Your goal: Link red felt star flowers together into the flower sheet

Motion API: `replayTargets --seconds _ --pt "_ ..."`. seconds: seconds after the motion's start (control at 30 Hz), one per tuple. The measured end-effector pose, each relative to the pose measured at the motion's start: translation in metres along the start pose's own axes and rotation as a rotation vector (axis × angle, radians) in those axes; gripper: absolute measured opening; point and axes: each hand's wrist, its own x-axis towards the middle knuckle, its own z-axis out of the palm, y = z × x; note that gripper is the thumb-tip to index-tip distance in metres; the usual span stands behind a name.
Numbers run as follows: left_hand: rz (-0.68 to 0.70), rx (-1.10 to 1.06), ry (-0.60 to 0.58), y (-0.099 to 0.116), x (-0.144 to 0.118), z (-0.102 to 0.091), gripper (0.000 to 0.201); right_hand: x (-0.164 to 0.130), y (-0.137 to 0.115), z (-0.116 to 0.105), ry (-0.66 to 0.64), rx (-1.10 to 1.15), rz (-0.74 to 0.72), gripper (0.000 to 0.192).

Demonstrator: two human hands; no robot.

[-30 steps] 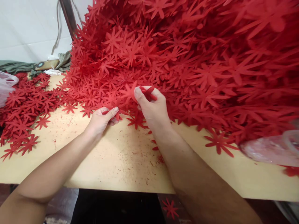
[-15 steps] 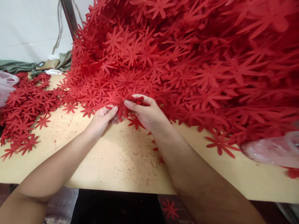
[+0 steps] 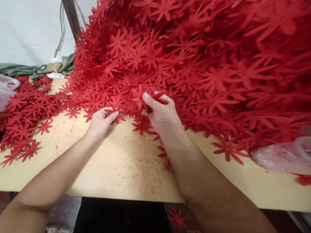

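Observation:
My left hand (image 3: 101,121) pinches a red flower cutout (image 3: 119,117) between thumb and fingers, just above the table and in front of the pile. To its right, my right hand (image 3: 161,113) is closed on several red flower cutouts (image 3: 138,96); petals stick out past the thumb and behind the fingers. The hands are apart. Beyond them rises a big pile of red flower cutouts (image 3: 150,58), each with long narrow petals. One loose red cutout (image 3: 141,125) lies on the table beside my right hand.
The tan table (image 3: 116,174) has red crumbs scattered on it. A smaller heap of red cutouts (image 3: 24,110) lies at left, near a plastic bag (image 3: 7,90). Another clear bag (image 3: 282,155) lies at right. Green cloth (image 3: 19,69) lies at the back left.
My hands were together at the cutouts and have drawn apart. The right hand moved right and away with its cutouts; the left moved slightly left, holding one.

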Motion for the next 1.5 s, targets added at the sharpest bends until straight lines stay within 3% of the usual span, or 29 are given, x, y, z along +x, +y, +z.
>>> replayTargets --seconds 0.2,0.43,0.5,0.63,0.73,0.87,0.97,1.03,1.17,1.23,1.37,1.5 --pt "0.034 0.141 -0.046 0.005 -0.001 0.001 0.033 -0.007 -0.004 0.004 -0.136 0.121 -0.015 0.029" --pt "0.051 0.068 -0.136 0.000 -0.002 -0.001 0.037 -0.019 -0.015 0.012 -0.395 0.103 0.192 0.037" --pt "0.046 0.090 -0.124 -0.001 -0.002 -0.002 0.040 -0.020 -0.013 0.014 -0.381 0.085 0.225 0.033" --pt "0.100 0.199 -0.152 -0.004 0.002 -0.006 0.045 -0.016 -0.010 0.014 -0.210 0.142 0.205 0.033" --pt "0.248 0.376 -0.153 -0.007 0.007 -0.012 0.039 -0.013 -0.012 0.012 -0.120 0.233 0.188 0.034" --pt "0.652 0.778 0.005 -0.005 0.011 -0.020 0.014 -0.011 -0.014 0.013 -0.087 0.295 0.218 0.035" --pt "0.858 0.865 0.086 0.002 0.007 -0.021 0.022 -0.011 -0.013 0.015 -0.067 0.309 0.222 0.040" --pt "0.822 0.782 0.036 0.008 0.002 -0.017 0.022 -0.012 -0.011 0.017 -0.080 0.285 0.221 0.042" --pt "0.413 0.407 -0.181 0.012 -0.007 -0.005 0.033 -0.020 -0.008 0.022 -0.183 0.144 0.139 0.044" --pt "0.265 0.257 -0.194 0.010 -0.007 -0.002 0.035 -0.025 -0.008 0.024 -0.252 0.063 0.070 0.045" --pt "0.200 0.139 -0.093 0.009 -0.001 -0.002 0.035 -0.028 -0.008 0.025 -0.285 -0.032 0.005 0.047" --pt "0.191 0.153 -0.082 0.010 0.003 -0.005 0.037 -0.024 -0.008 0.022 -0.260 -0.025 -0.008 0.048"
